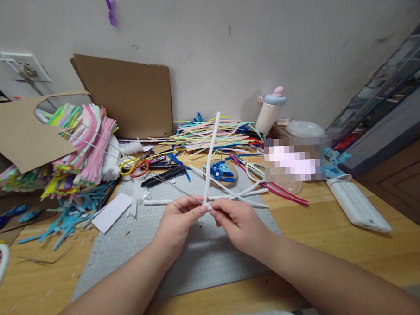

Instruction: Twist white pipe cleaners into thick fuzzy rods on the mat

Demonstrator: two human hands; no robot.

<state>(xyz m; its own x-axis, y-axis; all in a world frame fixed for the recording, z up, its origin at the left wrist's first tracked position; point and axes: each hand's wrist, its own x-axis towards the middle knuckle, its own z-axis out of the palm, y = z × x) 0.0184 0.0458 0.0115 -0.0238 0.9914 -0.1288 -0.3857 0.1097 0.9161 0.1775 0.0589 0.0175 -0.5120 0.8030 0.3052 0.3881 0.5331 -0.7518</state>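
Note:
Above the grey cutting mat (214, 264), my left hand (178, 221) pinches the lower part of a white pipe cleaner (211, 155), whose long free end stands up, tilted slightly right. My right hand (239, 221) is closed in a pinch on the small white twisted part at its base, right beside the left fingertips. Thin grey wires (167, 181) run from the left hand up toward the far left. Just beyond the hands lie loose white pipe cleaners (256, 192), crossing one another. A blue fuzzy flower (221, 171) rests on a round piece behind them.
Scissors (135, 167) and a black pen-like tool (164, 176) lie at the left of the mat. Bundled pipe cleaners (87, 144) fill the left; a loose pile (212, 136) lies behind. A bottle (270, 110), cardboard (138, 98) and a white power bank (358, 204) stand or lie around.

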